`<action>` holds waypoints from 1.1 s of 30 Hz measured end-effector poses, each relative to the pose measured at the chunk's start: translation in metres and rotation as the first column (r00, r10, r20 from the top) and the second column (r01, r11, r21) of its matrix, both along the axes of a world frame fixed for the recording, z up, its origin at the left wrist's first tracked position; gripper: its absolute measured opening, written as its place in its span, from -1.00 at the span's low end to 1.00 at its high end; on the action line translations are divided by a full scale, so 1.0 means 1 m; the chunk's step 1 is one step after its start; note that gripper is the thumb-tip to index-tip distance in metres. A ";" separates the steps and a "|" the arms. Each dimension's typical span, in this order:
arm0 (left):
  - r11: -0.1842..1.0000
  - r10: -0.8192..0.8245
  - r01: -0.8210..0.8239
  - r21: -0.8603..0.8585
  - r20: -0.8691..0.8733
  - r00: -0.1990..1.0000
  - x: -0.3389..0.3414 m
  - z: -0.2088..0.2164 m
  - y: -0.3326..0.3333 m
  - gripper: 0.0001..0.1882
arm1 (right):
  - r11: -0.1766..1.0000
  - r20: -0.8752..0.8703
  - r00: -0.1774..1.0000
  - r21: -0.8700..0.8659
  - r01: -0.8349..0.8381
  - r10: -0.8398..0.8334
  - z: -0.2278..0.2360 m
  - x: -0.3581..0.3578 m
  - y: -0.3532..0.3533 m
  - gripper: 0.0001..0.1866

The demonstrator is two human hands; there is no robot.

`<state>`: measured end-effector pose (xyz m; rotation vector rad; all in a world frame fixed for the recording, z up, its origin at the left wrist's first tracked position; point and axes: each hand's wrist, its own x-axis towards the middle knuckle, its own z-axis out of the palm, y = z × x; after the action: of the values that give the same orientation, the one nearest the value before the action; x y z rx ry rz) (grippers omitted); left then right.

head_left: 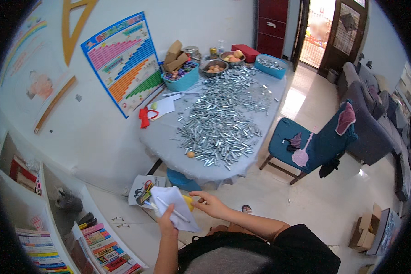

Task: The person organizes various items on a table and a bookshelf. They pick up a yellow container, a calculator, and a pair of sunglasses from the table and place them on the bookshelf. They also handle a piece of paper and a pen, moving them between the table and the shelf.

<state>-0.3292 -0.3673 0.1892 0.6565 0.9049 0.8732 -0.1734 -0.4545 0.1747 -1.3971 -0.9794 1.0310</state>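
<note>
My left hand point(167, 220) is closed on a sheet of white paper point(173, 198), its thumb lying on top. A slim white pen point(174, 209) lies slantwise across the sheet. Behind the paper's right edge shows a yellow thing point(188, 202), mostly hidden, so its kind is unclear. My right hand point(210, 204) is beside it, fingers apart and stretched toward its edge; whether they touch it I cannot make out. Just beyond the paper, scissors with red handles point(148, 185) and other small items sit by a white printed bag point(137, 192).
A cloth-covered table point(164, 137) bears a heap of small silvery tubes point(219, 123), bowls of fruit point(233, 56) and a turquoise basket point(181, 81). Right of it stands a teal chair point(283, 132) holding a pink fly swatter point(300, 156). Shelves of books point(102, 246) stand at lower left.
</note>
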 end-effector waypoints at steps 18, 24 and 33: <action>0.999 0.016 -0.019 -0.031 -0.092 0.996 0.130 0.010 -0.096 -0.46 | 0.845 0.276 0.887 -0.295 0.445 -0.371 -0.056 0.203 -0.242 -0.63; 0.996 -0.079 0.075 -0.045 -0.114 0.990 0.185 0.004 -0.137 -0.47 | 0.708 0.326 0.717 -0.170 0.686 -0.616 -0.080 0.264 -0.340 -0.65; 0.958 -0.286 0.280 -0.065 -0.110 0.952 0.246 -0.013 -0.165 -0.45 | 0.191 0.297 0.218 -0.118 0.975 -0.930 -0.081 0.299 -0.502 -0.66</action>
<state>-0.0832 -0.5327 0.1761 0.7805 0.9082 0.5583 0.1256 -0.9563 0.0937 -1.9209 0.1557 0.0185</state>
